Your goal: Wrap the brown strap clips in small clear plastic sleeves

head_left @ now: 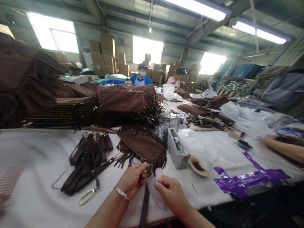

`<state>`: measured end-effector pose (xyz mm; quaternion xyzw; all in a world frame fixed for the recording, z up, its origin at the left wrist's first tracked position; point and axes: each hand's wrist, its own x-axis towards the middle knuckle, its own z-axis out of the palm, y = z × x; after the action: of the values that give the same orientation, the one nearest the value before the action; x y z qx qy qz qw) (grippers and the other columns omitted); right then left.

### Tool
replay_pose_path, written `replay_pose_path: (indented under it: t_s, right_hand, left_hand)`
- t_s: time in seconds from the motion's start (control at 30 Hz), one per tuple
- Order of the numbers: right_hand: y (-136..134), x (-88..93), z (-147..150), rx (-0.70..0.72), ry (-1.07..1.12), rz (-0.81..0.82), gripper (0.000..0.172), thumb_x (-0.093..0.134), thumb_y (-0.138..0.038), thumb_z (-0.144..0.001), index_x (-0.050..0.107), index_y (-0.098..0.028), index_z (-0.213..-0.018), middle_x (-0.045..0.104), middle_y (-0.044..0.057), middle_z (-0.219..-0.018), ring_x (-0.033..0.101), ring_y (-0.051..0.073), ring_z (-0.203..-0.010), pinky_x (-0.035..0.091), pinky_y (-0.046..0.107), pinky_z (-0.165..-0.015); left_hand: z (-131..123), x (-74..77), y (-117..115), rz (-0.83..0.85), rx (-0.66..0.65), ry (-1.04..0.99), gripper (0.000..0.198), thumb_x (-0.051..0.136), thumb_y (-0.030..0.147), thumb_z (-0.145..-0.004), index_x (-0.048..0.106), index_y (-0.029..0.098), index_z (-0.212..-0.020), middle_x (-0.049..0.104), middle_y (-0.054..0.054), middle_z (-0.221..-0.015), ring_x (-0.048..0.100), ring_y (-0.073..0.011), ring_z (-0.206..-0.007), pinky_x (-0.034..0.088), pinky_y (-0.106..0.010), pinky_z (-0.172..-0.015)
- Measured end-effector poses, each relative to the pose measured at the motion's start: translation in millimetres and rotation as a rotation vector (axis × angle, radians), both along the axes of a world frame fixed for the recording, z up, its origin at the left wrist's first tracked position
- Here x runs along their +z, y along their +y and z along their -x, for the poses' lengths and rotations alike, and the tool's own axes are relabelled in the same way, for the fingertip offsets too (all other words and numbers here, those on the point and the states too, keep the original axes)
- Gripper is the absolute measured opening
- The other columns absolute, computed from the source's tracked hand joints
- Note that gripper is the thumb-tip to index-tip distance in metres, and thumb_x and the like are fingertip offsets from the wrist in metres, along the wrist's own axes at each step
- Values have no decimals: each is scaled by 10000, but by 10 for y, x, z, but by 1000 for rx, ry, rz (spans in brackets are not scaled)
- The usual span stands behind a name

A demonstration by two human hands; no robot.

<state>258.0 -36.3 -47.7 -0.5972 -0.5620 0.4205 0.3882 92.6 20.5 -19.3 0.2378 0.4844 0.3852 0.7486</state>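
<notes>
My left hand (132, 179) pinches the metal clasp (149, 171) at the corner of a brown fringed suede bag (144, 146) lying on the white table (42, 158). A silver bracelet sits on that wrist. My right hand (171, 191) is closed beside it, fingers on a thin clear wrapper and the top of a dark brown strap (143, 205) that runs down off the table's front edge. A bundle of brown straps with metal clips (87, 161) lies to the left of my hands.
Stacks of brown fringed bags (121, 101) pile up at the left and centre. A grey tape dispenser (177, 148), a small dish (198, 166), clear plastic bags (209, 145) and purple packaging (247, 182) lie right. Another person's arm (283, 147) rests far right; people sit across the table.
</notes>
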Motion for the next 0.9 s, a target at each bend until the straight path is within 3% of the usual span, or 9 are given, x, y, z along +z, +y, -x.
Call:
replay_pose_path:
  t_s: [0.17, 0.43, 0.63, 0.9]
  right_hand:
    - [-11, -17, -21, -10, 17, 24, 256, 627, -336, -775, 641, -148, -602, 553, -7, -595, 489, 129, -611, 377, 233, -590]
    - [-42, 26, -66, 67, -35, -72, 210, 608, -290, -793, 637, -155, -635, 573, 8, -668, 526, 135, -661, 399, 235, -644]
    - [-11, 35, -82, -55, -33, 16, 150, 647, -252, -725, 636, -149, -616, 580, 1, -615, 515, 136, -618, 386, 237, -600]
    - [-13, 56, -57, -70, -39, 12, 107, 651, -210, -684, 623, -140, -608, 551, -15, -587, 477, 118, -597, 358, 224, -574]
  left_hand:
    - [15, -95, 31, -14, -45, 10, 305, 754, 371, -691, 638, 129, -837, 519, 42, -619, 438, -26, -487, 269, -111, -425]
    - [-25, -36, 60, 17, -47, -6, 257, 732, 328, -721, 619, 132, -842, 505, 52, -626, 437, -10, -470, 281, -100, -421]
    - [-4, -57, 45, 24, -52, 3, 276, 740, 353, -714, 620, 136, -836, 499, 55, -607, 433, -8, -458, 295, -103, -422]
    - [-5, -105, 48, 14, -29, -2, 351, 770, 399, -665, 632, 135, -850, 522, 44, -629, 439, -13, -471, 286, -109, -426]
